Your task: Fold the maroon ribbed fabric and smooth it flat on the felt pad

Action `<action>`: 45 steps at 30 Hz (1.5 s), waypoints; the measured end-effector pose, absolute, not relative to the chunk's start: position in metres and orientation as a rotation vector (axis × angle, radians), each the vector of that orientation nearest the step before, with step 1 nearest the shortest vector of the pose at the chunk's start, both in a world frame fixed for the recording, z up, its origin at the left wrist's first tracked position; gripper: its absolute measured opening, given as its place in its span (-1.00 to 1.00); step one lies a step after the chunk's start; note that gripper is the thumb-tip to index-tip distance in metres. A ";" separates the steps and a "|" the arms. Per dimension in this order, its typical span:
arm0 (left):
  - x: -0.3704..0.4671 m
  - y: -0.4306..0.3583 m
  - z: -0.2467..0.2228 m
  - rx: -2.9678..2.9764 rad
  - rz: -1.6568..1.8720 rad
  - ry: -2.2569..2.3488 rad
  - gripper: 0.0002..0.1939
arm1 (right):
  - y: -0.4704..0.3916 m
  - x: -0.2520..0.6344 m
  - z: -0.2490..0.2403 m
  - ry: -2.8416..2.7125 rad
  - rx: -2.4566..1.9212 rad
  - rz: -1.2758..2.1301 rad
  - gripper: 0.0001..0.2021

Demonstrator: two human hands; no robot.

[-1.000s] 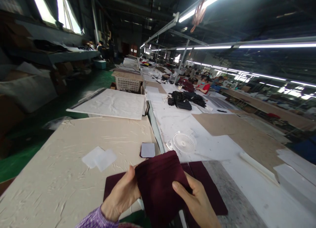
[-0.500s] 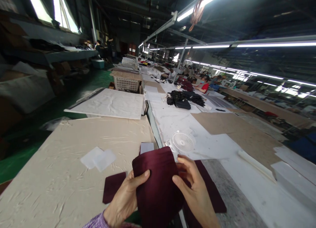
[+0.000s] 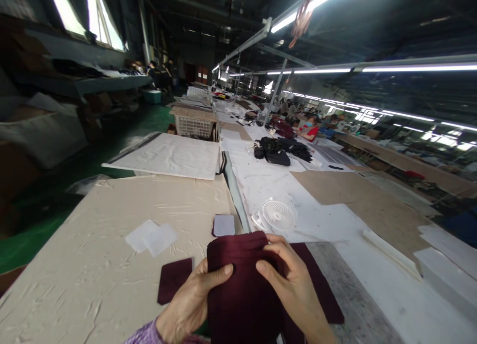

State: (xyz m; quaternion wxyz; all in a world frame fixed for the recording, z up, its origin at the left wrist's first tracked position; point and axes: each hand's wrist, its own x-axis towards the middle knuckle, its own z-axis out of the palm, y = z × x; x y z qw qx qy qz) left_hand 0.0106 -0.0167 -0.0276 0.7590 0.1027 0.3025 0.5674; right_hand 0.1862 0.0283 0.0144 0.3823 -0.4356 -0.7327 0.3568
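Several layers of maroon fabric (image 3: 242, 279) hang between my two hands, their top edges slightly fanned. My left hand (image 3: 196, 289) grips the left side, its thumb lying flat on the front. At the upper right, my right hand (image 3: 292, 279) pinches the edge, thumb in front and fingers behind. On the cream-covered table to the left lies a small maroon fabric piece (image 3: 174, 280). Beyond the held cloth is a pale square card (image 3: 224, 225) on a dark maroon piece. More maroon fabric (image 3: 320, 284) lies behind my right hand on the grey surface.
A white fan (image 3: 278, 214) lies on the right-hand table (image 3: 257, 185). Translucent sheets (image 3: 151, 237) rest on the cream table cover (image 3: 93, 254). Farther off are a black fabric pile (image 3: 278, 150), a plastic crate (image 3: 194, 124), and a person in red (image 3: 309, 130).
The held fabric has come down a little and its layered top edge shows more. My right thumb has moved left onto the cloth. The pale card is now more exposed.
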 end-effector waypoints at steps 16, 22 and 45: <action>0.013 -0.023 -0.029 0.327 1.227 0.670 -0.70 | 0.017 0.175 0.011 -1.725 -1.308 0.817 -0.75; 0.015 -0.023 -0.027 0.316 1.228 0.667 -0.69 | 0.016 0.175 0.006 -1.717 -1.326 0.767 -0.75; 0.008 -0.017 -0.024 0.277 1.213 0.744 -0.68 | 0.023 0.196 0.002 -1.756 -0.981 0.783 -0.86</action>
